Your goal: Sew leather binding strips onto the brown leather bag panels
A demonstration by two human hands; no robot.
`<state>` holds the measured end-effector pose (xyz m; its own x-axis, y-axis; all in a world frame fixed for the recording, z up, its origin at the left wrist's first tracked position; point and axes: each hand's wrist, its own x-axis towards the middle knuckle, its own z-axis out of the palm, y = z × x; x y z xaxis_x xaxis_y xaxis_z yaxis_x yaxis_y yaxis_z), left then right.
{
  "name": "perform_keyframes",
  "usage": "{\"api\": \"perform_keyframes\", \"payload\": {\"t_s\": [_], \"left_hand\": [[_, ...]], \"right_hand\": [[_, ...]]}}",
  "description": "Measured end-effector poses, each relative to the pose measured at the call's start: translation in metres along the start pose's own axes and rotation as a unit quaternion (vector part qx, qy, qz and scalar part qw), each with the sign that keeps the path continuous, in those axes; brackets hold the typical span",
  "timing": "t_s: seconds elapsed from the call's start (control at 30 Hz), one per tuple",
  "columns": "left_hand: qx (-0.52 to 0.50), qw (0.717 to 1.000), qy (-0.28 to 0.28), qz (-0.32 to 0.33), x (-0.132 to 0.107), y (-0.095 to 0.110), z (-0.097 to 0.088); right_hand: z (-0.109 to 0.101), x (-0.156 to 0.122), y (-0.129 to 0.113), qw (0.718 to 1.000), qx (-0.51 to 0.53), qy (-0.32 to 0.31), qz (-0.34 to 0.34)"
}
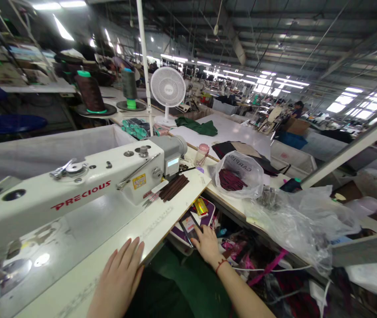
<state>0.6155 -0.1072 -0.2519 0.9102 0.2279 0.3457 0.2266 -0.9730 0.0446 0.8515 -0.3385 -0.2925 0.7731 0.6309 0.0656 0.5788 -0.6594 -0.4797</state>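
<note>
My left hand lies flat and open on the front edge of the white sewing table, fingers stretched out, holding nothing. My right hand reaches below the table's right end, with a red cord at its wrist. Its fingers rest on a dark phone lying in a low purple tray; whether they grip it is unclear. A white sewing machine marked PRECIOUS spans the table above my left hand. Dark brown strips lie beside the machine head.
A clear plastic bag with dark red pieces sits on the side bench, with crumpled plastic to its right. A pink-lidded jar, a white fan, thread cones and green cloth stand behind. People work far off.
</note>
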Motion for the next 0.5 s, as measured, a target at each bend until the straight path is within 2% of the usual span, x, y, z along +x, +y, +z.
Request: {"api": "perform_keyframes", "payload": {"t_s": [0.13,0.3,0.4,0.5], "left_hand": [[0.012,1.0,-0.004,-0.003,0.0,0.001,-0.001],[0.016,1.0,0.005,0.007,-0.001,0.002,-0.002],[0.002,1.0,0.019,0.009,-0.004,-0.003,0.007],[-0.02,0.999,0.044,0.014,-0.008,-0.008,0.019]], "right_hand": [[0.012,0.01,0.004,0.996,-0.088,-0.021,-0.004],[0.01,0.01,0.002,0.991,-0.134,-0.015,-0.016],[-0.004,0.006,-0.007,0.991,-0.131,0.014,-0.025],[-0.038,0.009,-0.011,0.991,-0.113,0.059,-0.033]]}}
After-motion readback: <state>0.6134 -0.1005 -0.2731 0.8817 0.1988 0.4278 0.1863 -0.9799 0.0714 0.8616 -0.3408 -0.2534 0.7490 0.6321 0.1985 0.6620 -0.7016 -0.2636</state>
